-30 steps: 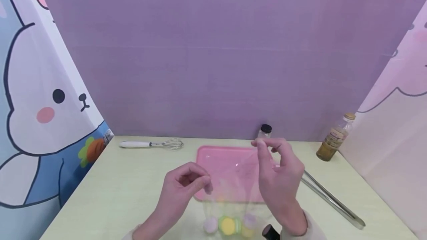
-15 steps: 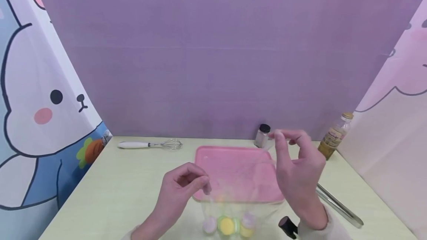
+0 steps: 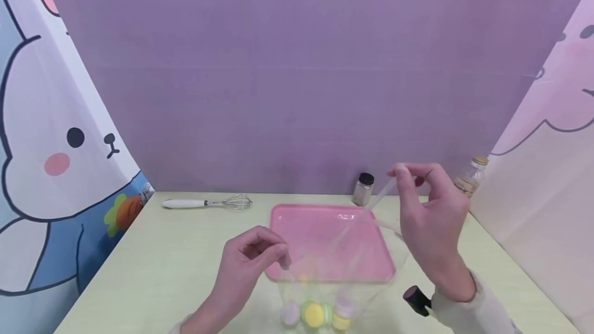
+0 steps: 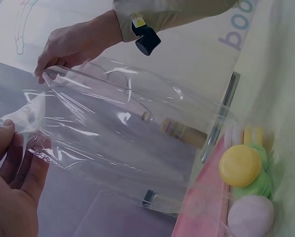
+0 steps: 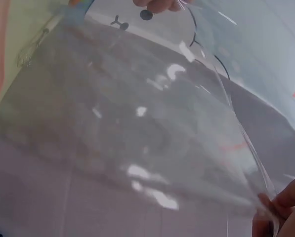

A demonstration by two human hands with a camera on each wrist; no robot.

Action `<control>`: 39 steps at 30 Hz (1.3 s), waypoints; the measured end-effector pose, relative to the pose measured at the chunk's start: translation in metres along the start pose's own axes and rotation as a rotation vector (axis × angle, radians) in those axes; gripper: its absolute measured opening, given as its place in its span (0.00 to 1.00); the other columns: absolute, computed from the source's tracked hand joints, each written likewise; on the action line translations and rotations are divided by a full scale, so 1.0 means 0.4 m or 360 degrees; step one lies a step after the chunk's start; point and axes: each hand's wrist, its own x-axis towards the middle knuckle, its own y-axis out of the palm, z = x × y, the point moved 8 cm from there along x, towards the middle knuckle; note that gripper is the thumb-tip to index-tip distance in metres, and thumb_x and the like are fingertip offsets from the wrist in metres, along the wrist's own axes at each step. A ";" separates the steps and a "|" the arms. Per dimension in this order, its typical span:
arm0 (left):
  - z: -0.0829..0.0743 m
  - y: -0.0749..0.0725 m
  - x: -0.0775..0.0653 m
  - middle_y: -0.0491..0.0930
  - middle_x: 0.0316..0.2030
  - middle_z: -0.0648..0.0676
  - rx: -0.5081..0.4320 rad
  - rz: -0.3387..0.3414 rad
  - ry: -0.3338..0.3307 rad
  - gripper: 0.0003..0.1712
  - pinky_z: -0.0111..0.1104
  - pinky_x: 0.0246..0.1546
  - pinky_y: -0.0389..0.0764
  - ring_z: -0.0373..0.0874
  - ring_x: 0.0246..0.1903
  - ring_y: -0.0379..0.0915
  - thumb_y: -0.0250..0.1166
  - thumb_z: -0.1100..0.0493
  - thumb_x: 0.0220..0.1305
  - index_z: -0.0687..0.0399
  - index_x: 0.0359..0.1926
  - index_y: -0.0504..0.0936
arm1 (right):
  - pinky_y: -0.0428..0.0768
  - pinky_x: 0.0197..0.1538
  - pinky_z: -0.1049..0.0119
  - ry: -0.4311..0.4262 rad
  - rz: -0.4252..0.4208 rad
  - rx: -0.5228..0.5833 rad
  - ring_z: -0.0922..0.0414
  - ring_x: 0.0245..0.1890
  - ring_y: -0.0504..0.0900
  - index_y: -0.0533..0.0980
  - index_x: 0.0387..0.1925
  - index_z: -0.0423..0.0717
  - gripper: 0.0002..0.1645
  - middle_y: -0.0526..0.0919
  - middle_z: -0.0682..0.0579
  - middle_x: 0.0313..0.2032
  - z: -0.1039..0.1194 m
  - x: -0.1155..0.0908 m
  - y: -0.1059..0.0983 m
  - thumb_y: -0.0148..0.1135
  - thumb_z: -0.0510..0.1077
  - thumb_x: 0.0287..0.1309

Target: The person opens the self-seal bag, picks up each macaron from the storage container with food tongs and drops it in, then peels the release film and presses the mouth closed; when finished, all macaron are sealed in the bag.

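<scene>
A clear plastic bag [image 4: 112, 113] is stretched between my two hands. My left hand [image 3: 248, 267] pinches one side of its upper edge, and my right hand [image 3: 433, 215] pinches the opposite side, higher up and farther right. At the bag's bottom lie several round macarons: a yellow macaron [image 4: 240, 165], a green macaron [image 4: 262, 187] and a lilac macaron [image 4: 251, 216] show best in the left wrist view. In the head view, another lilac macaron [image 3: 344, 305] sits on a yellow one. The right wrist view shows mostly shiny film, with fingers at its edge.
Behind the bag lies a pink tray [image 3: 325, 207]. A whisk [image 3: 209, 202] rests at the back left. A black-capped jar [image 3: 363, 190] stands behind the tray, and a cork-topped bottle [image 3: 471, 179] is partly hidden by my right hand. Metal tongs [image 4: 231, 91] lie at the right.
My right hand has moved right and upward, drawing the bag's edge farther from my left hand, which stays nearly still. The jar has come into full view, while my right arm now covers the tongs.
</scene>
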 end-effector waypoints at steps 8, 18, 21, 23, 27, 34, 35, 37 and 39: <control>0.006 -0.007 0.002 0.83 0.27 0.61 -0.0023 -0.0031 -0.0010 0.04 0.38 0.37 0.86 0.49 0.27 0.83 0.66 0.69 0.67 0.69 0.37 0.80 | 0.71 0.34 0.72 0.0064 -0.0010 -0.0001 0.63 0.28 0.75 0.80 0.32 0.27 0.03 0.88 0.46 0.30 -0.028 0.030 -0.018 0.63 0.28 0.62; 0.010 -0.013 0.004 0.83 0.27 0.60 -0.0018 -0.0051 -0.0008 0.03 0.37 0.35 0.86 0.47 0.27 0.82 0.66 0.70 0.67 0.68 0.37 0.80 | 0.70 0.31 0.74 0.0131 -0.0038 0.0014 0.63 0.26 0.74 0.80 0.32 0.26 0.04 0.87 0.58 0.31 -0.043 0.065 -0.038 0.62 0.27 0.62; 0.010 -0.013 0.004 0.83 0.26 0.60 -0.0018 -0.0050 -0.0006 0.04 0.38 0.35 0.86 0.47 0.27 0.82 0.66 0.70 0.67 0.70 0.37 0.80 | 0.69 0.30 0.75 0.0150 -0.0053 0.0013 0.64 0.26 0.73 0.80 0.32 0.26 0.05 0.87 0.60 0.31 -0.046 0.074 -0.047 0.62 0.27 0.62; 0.010 -0.013 0.005 0.83 0.26 0.60 -0.0021 -0.0050 -0.0005 0.05 0.38 0.35 0.86 0.47 0.27 0.82 0.66 0.69 0.67 0.70 0.37 0.80 | 0.69 0.29 0.76 0.0166 -0.0064 0.0012 0.64 0.25 0.73 0.80 0.32 0.25 0.05 0.87 0.60 0.31 -0.045 0.081 -0.055 0.62 0.28 0.63; 0.010 -0.013 0.006 0.83 0.26 0.60 -0.0026 -0.0051 -0.0002 0.05 0.37 0.34 0.86 0.46 0.27 0.82 0.66 0.70 0.67 0.71 0.36 0.79 | 0.66 0.26 0.78 0.0195 -0.0087 0.0017 0.64 0.23 0.74 0.79 0.33 0.23 0.06 0.87 0.60 0.31 -0.046 0.096 -0.074 0.61 0.28 0.63; 0.005 -0.014 0.008 0.82 0.26 0.61 -0.0014 -0.0044 0.0019 0.04 0.36 0.33 0.86 0.46 0.27 0.82 0.66 0.70 0.67 0.71 0.36 0.79 | 0.67 0.25 0.77 0.0268 -0.0152 0.0060 0.62 0.24 0.79 0.80 0.34 0.26 0.08 0.88 0.53 0.30 -0.067 0.126 -0.113 0.63 0.32 0.63; 0.004 -0.015 0.008 0.82 0.27 0.61 -0.0015 -0.0044 0.0022 0.04 0.37 0.33 0.86 0.46 0.27 0.82 0.65 0.70 0.67 0.71 0.36 0.79 | 0.67 0.24 0.76 0.0273 -0.0155 0.0046 0.61 0.23 0.79 0.81 0.34 0.27 0.08 0.88 0.52 0.30 -0.067 0.131 -0.118 0.63 0.32 0.64; 0.004 -0.017 0.009 0.83 0.26 0.61 -0.0022 -0.0050 0.0015 0.03 0.37 0.34 0.86 0.46 0.27 0.82 0.65 0.71 0.67 0.71 0.37 0.80 | 0.68 0.24 0.76 0.0297 -0.0171 0.0050 0.60 0.23 0.79 0.82 0.35 0.29 0.07 0.89 0.50 0.30 -0.067 0.139 -0.129 0.64 0.33 0.64; 0.005 -0.019 0.009 0.83 0.26 0.60 -0.0031 -0.0056 0.0006 0.03 0.37 0.34 0.86 0.46 0.27 0.82 0.65 0.71 0.67 0.71 0.37 0.80 | 0.69 0.24 0.75 0.0334 -0.0198 0.0073 0.59 0.24 0.81 0.83 0.35 0.30 0.07 0.89 0.49 0.30 -0.065 0.147 -0.139 0.64 0.34 0.65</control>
